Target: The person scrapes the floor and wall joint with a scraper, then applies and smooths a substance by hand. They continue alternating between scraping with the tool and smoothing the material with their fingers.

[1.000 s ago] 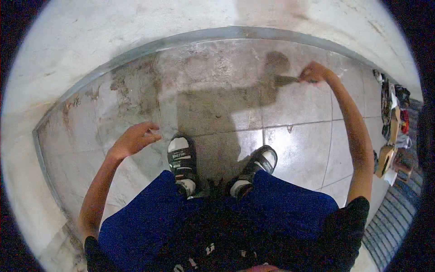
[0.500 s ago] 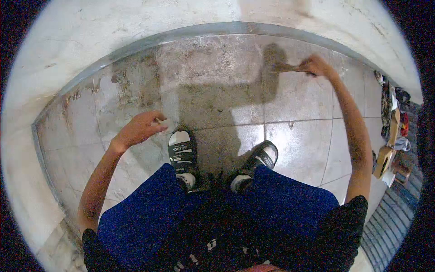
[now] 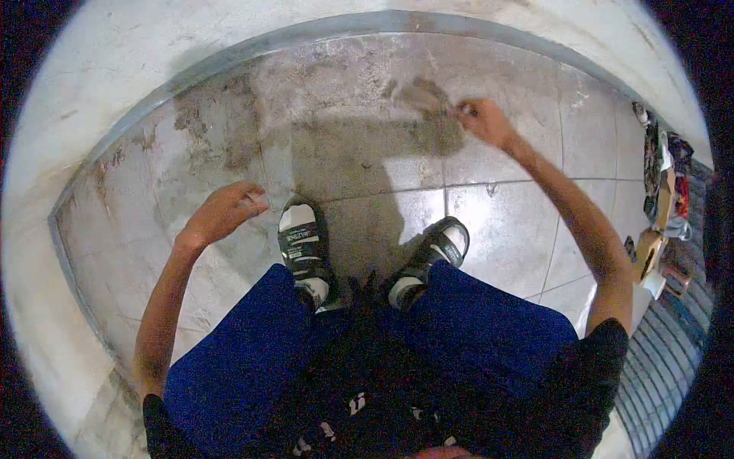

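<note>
The tiled floor (image 3: 505, 252) fills most of what I see, pale and glossy near me and stained grey-brown towards its far edge. A light wall (image 3: 138, 69) curves around the far and left edges, with a grey strip (image 3: 344, 27) running along its foot. My blue shorts (image 3: 489, 329) cover the near edge of the floor. The dirty patch (image 3: 344, 153) spreads across the far tiles, from the far-left corner to about the middle of the far edge. At the right edge lies a heap of clutter (image 3: 661, 199), too small to make out, with a ribbed mat (image 3: 657, 359) near the near-right corner.

My left sandal (image 3: 304, 245) and right sandal (image 3: 437, 252) stand side by side in the middle of the floor, toes pointing at the far edge.

My right hand (image 3: 483, 121) reaches out towards the far edge, fingers closed tight around the handle of a small tool (image 3: 420, 96). The tool is too blurred to name; its working end sits over the darkest part of the dirty patch, just short of the grey strip. My left hand (image 3: 222, 210) hangs above the tiles just left of the left sandal, fingers loosely curled; I cannot tell whether it holds anything.
</note>
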Demonstrator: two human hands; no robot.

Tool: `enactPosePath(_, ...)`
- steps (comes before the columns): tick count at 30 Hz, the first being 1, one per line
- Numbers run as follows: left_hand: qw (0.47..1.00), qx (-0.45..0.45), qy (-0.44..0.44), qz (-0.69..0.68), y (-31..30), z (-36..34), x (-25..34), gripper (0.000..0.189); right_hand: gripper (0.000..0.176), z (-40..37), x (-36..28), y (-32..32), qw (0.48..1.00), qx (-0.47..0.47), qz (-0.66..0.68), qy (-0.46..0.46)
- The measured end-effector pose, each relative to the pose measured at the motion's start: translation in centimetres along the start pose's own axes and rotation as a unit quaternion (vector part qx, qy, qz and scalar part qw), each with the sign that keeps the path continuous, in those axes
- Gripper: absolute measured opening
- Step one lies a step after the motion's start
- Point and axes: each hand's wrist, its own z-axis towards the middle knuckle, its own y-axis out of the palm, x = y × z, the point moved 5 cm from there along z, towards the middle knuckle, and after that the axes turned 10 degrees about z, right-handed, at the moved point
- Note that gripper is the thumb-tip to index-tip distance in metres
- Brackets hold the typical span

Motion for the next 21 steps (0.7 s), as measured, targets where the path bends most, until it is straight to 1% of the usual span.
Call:
enactPosePath(1, 1.0, -0.014, -0.011, -0.001, 0.0, 0.1, -0.1, 0.043, 0.044, -2.8, 0.2, 1.1, 0.997, -0.01, 0.016, 0.075)
enactPosePath(2, 0.999, -0.028, -0.022, -0.004, 0.1, 0.1, -0.1, 0.043, 0.045, -5.4, 1.6, 2.5, 0.996, 0.008, 0.054, 0.063)
enactPosePath(3, 0.999, -0.043, -0.033, -0.006, 0.3, 0.1, -0.3, 0.043, 0.044, -8.4, 1.8, 3.2, 0.982, -0.013, 0.068, 0.176)
enactPosePath(4, 0.999, -0.044, -0.012, 0.029, 0.6, 0.3, -0.7, 0.042, 0.042, -11.0, 3.2, 4.0, 0.991, 0.028, 0.014, 0.132)
enactPosePath(5, 0.997, -0.045, 0.009, 0.063, 1.1, 0.6, -1.4, 0.042, 0.04, -13.6, 3.6, 4.4, 0.988, 0.063, 0.065, 0.123)
enactPosePath(6, 0.994, -0.046, 0.03, 0.098, 1.4, 0.8, -1.8, 0.042, 0.037, -15.9, 4.5, 4.8, 0.989, 0.087, 0.06, 0.099)
enactPosePath(7, 0.994, -0.042, 0.039, 0.098, 1.4, 1.1, -1.9, 0.041, 0.036, -17.8, 3.4, 4.7, 0.978, 0.081, 0.126, 0.142)
enactPosePath(8, 0.993, -0.037, 0.048, 0.097, 1.3, 1.6, -1.9, 0.041, 0.033, -19.9, 4.7, 5.9, 0.97, 0.063, 0.145, 0.184)
enactPosePath(9, 0.993, -0.032, 0.057, 0.096, 1.3, 2.1, -1.8, 0.041, 0.029, -21.3, 4.6, 6.5, 0.975, 0.041, 0.118, 0.186)
enactPosePath(10, 0.991, -0.027, 0.068, 0.114, 1.0, 2.5, -1.7, 0.041, 0.027, -22.2, 3.3, 6.8, 0.965, 0.009, 0.104, 0.242)
enactPosePath(11, 0.988, -0.022, 0.079, 0.132, 0.7, 2.9, -1.3, 0.041, 0.028, -23.0, 2.9, 7.7, 0.974, 0.036, 0.131, 0.18)
enactPosePath(12, 0.984, -0.016, 0.09, 0.15, 0.4, 3.3, -1.0, 0.041, 0.029, -23.3, 2.9, 8.7, 0.979, 0.062, 0.157, 0.117)
enactPosePath(14, 0.991, -0.024, 0.069, 0.113, -0.1, 3.8, -0.4, 0.042, 0.031, -22.2, 1.7, 10.1, 0.987, 0.09, 0.119, 0.065)
enactPosePath(15, 0.993, -0.029, 0.059, 0.096, -0.1, 3.9, -0.2, 0.042, 0.03, -20.3, 0.4, 10.1, 0.986, 0.022, 0.088, 0.136)
enactPosePath(18, 0.994, -0.048, 0.05, 0.086, 0.2, 4.5, 0.3, 0.043, 0.032, -13.2, -2.7, 9.1, 0.99, 0.005, -0.001, 0.138)
enactPosePath(19, 0.993, -0.049, 0.058, 0.096, 0.5, 4.6, 0.7, 0.044, 0.031, -11.1, -3.6, 8.2, 0.993, 0.058, 0.027, 0.097)
enactPosePath(20, 0.991, -0.048, 0.066, 0.107, 0.6, 4.8, 0.9, 0.044, 0.031, -9.4, -3.8, 7.6, 0.995, 0.09, 0.039, 0.037)
enactPosePath(21, 0.989, -0.046, 0.074, 0.119, 0.8, 5.0, 1.1, 0.044, 0.031, -9.1, -4.6, 6.6, 0.996, 0.06, 0.024, 0.061)
